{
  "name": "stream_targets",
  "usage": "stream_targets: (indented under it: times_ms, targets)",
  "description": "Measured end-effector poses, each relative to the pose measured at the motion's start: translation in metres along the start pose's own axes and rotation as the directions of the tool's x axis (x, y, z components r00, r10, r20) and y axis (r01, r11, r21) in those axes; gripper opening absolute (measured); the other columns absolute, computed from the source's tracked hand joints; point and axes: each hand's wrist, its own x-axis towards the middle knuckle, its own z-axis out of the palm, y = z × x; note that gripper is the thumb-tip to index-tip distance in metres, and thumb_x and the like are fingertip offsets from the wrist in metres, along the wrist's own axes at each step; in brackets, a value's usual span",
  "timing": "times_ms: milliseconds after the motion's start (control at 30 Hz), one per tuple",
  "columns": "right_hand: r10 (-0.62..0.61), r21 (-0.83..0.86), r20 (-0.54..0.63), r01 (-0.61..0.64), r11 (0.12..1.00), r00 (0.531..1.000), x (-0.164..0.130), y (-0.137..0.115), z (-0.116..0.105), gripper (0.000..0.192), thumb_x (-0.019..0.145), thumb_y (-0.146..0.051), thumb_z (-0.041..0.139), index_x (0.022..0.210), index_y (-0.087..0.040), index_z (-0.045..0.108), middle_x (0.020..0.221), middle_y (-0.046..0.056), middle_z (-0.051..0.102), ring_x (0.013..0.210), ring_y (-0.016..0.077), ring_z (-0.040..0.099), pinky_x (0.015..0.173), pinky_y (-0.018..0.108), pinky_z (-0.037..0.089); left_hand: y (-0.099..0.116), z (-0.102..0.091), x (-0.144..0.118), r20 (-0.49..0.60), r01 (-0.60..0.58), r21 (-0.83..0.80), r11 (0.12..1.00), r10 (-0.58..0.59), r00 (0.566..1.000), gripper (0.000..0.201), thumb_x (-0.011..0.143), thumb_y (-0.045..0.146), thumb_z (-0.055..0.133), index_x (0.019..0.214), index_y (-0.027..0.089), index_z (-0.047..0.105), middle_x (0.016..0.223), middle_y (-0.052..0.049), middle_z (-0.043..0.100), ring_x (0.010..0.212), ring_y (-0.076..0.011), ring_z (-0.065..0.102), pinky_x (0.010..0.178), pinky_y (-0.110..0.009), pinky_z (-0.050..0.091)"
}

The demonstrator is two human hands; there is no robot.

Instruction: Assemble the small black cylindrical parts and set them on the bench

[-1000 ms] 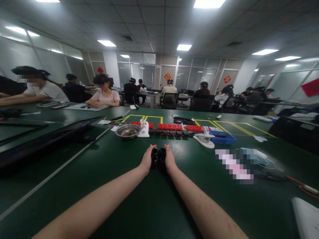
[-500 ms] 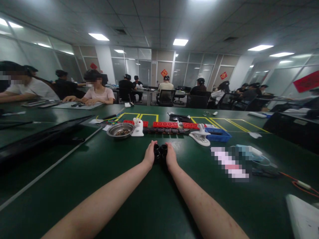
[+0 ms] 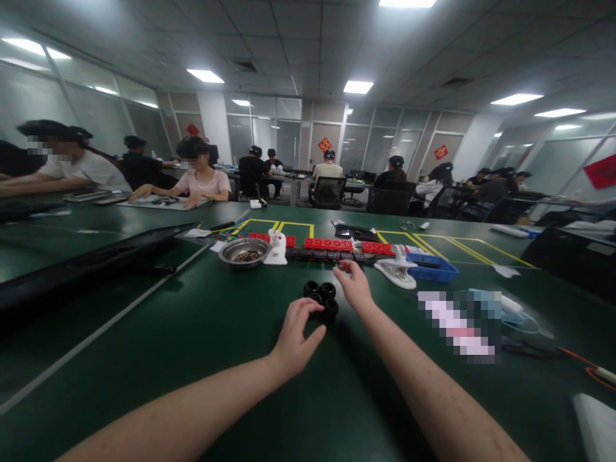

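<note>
A small cluster of several black, round, hollow-looking pieces [image 3: 327,290] lies on the green table in front of me. My left hand [image 3: 299,333] is at the near side of the cluster, thumb and fingers apart; a fingertip reaches the nearest pieces, and I cannot tell whether it touches. My right hand [image 3: 355,285] hovers to the right of the pieces, fingers spread and holding nothing. Its fingertips point toward a long strip of red blocks [image 3: 328,244] with a dark row along its front.
A metal bowl [image 3: 244,253] of small parts stands left of the strip. White clamps [image 3: 276,249] sit at its two ends. On the right is a blue tray [image 3: 440,271], with cables [image 3: 534,346] farther along. A long black panel [image 3: 96,263] lies left. People sit beyond the table.
Both hands have come away from the sides of the black pieces. The left moved nearer to me and opened; the right shifted right. The pieces now stand free, and the view has turned slightly left.
</note>
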Motion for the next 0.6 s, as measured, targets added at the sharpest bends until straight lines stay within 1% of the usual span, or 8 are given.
stream_targets:
  times_ms: [33, 67, 133, 200, 267, 333, 433, 600]
  targets:
    - [-0.034, -0.048, 0.08, 0.038, 0.998, 0.996, 0.005, -0.007, 0.0, 0.041, 0.072, -0.04, 0.052, 0.105, -0.015, 0.051, 0.099, 0.008, 0.059, 0.095, 0.0201, 0.052, 0.083, 0.031, 0.038, 0.006, 0.0, -0.005, 0.07, -0.127, 0.081, 0.989, 0.121, 0.99, 0.021, 0.075, 0.028, 0.051, 0.093, 0.019, 0.056, 0.099, -0.007, 0.051, 0.099, -0.022, 0.045, 0.088, -0.037, 0.036]
    - [-0.06, -0.095, 0.163, 0.076, 0.993, 0.985, 0.009, -0.015, 0.002, 0.041, 0.069, -0.038, 0.057, 0.103, -0.016, 0.053, 0.097, 0.007, 0.06, 0.094, 0.0201, 0.053, 0.083, 0.03, 0.039, 0.011, 0.001, -0.008, 0.166, -0.266, 0.12, 0.957, 0.244, 0.955, 0.017, 0.076, 0.028, 0.049, 0.088, 0.019, 0.057, 0.092, -0.006, 0.053, 0.093, -0.0211, 0.048, 0.084, -0.036, 0.038]
    - [-0.082, -0.186, 0.315, 0.146, 0.972, 0.946, 0.018, -0.028, 0.007, 0.047, 0.062, -0.034, 0.066, 0.105, -0.018, 0.053, 0.099, 0.006, 0.06, 0.096, 0.022, 0.053, 0.083, 0.032, 0.039, 0.018, 0.005, -0.014, 0.382, -0.516, 0.091, 0.852, 0.449, 0.808, 0.017, 0.078, 0.03, 0.046, 0.078, 0.019, 0.058, 0.078, -0.004, 0.057, 0.079, -0.018, 0.052, 0.074, -0.031, 0.04]
    - [-0.065, -0.269, 0.445, 0.203, 0.942, 0.893, 0.025, -0.039, 0.013, 0.054, 0.057, -0.032, 0.072, 0.106, -0.019, 0.053, 0.1, 0.007, 0.06, 0.097, 0.0243, 0.052, 0.082, 0.033, 0.04, 0.02, 0.01, -0.017, 0.525, -0.67, 0.023, 0.742, 0.561, 0.64, 0.02, 0.079, 0.032, 0.045, 0.074, 0.019, 0.059, 0.069, -0.002, 0.058, 0.069, -0.0158, 0.053, 0.063, -0.027, 0.04]
    - [-0.021, -0.338, 0.558, 0.251, 0.907, 0.829, 0.031, -0.046, 0.02, 0.05, 0.059, -0.03, 0.073, 0.104, -0.018, 0.055, 0.097, 0.007, 0.06, 0.094, 0.024, 0.054, 0.08, 0.035, 0.041, 0.02, 0.014, -0.02, 0.584, -0.733, -0.001, 0.68, 0.596, 0.552, 0.021, 0.08, 0.033, 0.045, 0.074, 0.019, 0.059, 0.065, -0.001, 0.059, 0.065, -0.0151, 0.053, 0.058, -0.027, 0.038]
    - [0.031, -0.388, 0.65, 0.297, 0.872, 0.759, 0.035, -0.051, 0.026, 0.034, 0.07, -0.031, 0.065, 0.099, -0.016, 0.056, 0.097, 0.006, 0.06, 0.089, 0.0206, 0.056, 0.079, 0.036, 0.043, 0.019, 0.016, -0.021, 0.616, -0.759, 0.012, 0.651, 0.593, 0.519, 0.02, 0.08, 0.033, 0.045, 0.076, 0.019, 0.059, 0.065, 0.0, 0.06, 0.065, -0.0149, 0.053, 0.057, -0.028, 0.037]
    - [0.081, -0.427, 0.733, 0.365, 0.827, 0.676, 0.039, -0.057, 0.035, 0.019, 0.084, -0.029, 0.05, 0.097, -0.015, 0.055, 0.101, 0.005, 0.057, 0.089, 0.0173, 0.056, 0.078, 0.037, 0.045, 0.016, 0.016, -0.02, 0.635, -0.763, 0.039, 0.646, 0.573, 0.518, 0.018, 0.08, 0.031, 0.046, 0.077, 0.019, 0.059, 0.064, 0.001, 0.061, 0.064, -0.0144, 0.054, 0.055, -0.028, 0.036]
    - [0.103, -0.442, 0.784, 0.433, 0.785, 0.613, 0.04, -0.062, 0.042, 0.022, 0.085, -0.028, 0.048, 0.103, -0.016, 0.052, 0.106, 0.006, 0.054, 0.091, 0.0184, 0.054, 0.077, 0.038, 0.046, 0.014, 0.014, -0.017, 0.639, -0.756, 0.061, 0.652, 0.556, 0.531, 0.015, 0.08, 0.028, 0.047, 0.077, 0.019, 0.059, 0.063, 0.002, 0.062, 0.064, -0.0137, 0.055, 0.055, -0.027, 0.037]
